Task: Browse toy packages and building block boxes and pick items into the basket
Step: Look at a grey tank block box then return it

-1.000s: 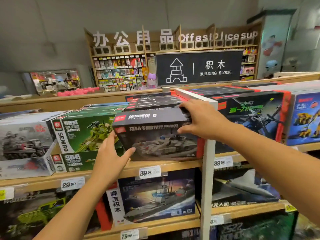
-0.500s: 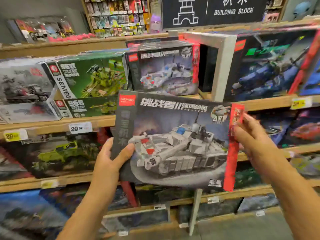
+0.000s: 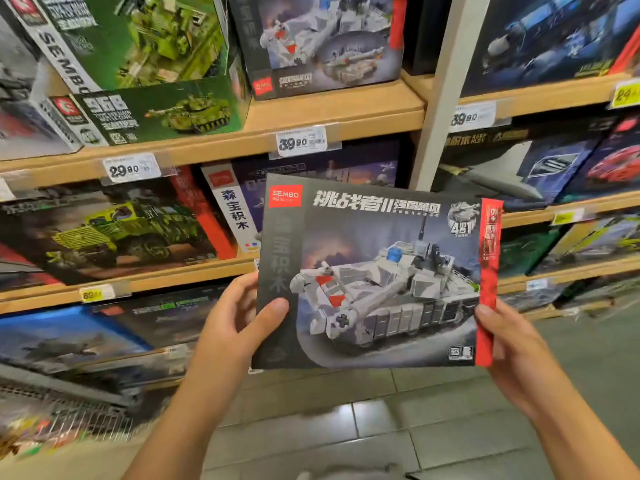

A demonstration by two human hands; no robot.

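Observation:
A dark SEMBO tank box [image 3: 374, 275] with a grey tank picture and a red right edge is held in front of the shelves, its face toward me. My left hand [image 3: 239, 320] grips its lower left edge, thumb on the front. My right hand [image 3: 512, 348] holds the lower right corner by the red strip. A matching tank box [image 3: 322, 39] remains on the upper shelf. No basket can be made out for certain; a blurred wire grid [image 3: 69, 424] shows at the lower left.
Wooden shelves [image 3: 332, 109] hold several block boxes: green tank boxes [image 3: 149, 64] at upper left, a green truck box [image 3: 114, 226] below. A white upright post [image 3: 440, 98] divides the shelving. Price tags line the shelf edges. Grey tiled floor [image 3: 363, 427] lies below.
The tank box came off the upper shelf and moved down toward me in both hands. My view tilted downward, so the shelves rose in the picture and the floor came into view.

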